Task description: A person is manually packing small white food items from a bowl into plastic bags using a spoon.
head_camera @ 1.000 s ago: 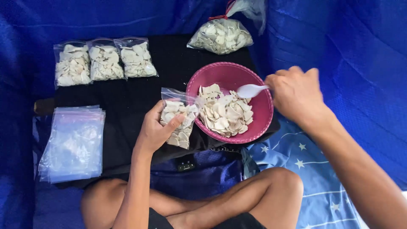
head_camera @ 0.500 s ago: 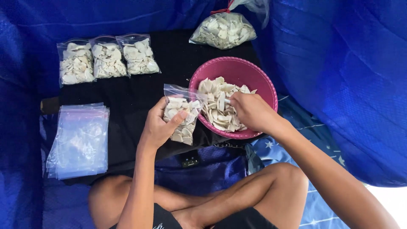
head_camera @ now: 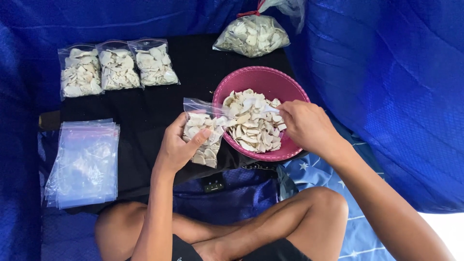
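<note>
Head view shows one black bench [head_camera: 145,121] walled in blue cloth [head_camera: 386,96]; one pink bowl [head_camera: 251,77] of pale chips sits right of centre; one stack of empty clear bags [head_camera: 84,164] lies near left; one large tied bag of chips [head_camera: 251,36] rests far right; three filled small bags [head_camera: 116,67] line the far left; left hand [head_camera: 176,147] has fingers clamped on one part-filled bag [head_camera: 203,140] just beside the bowl; right hand [head_camera: 307,128] has fingers closed on one white scoop [head_camera: 266,109] in the chips.
</note>
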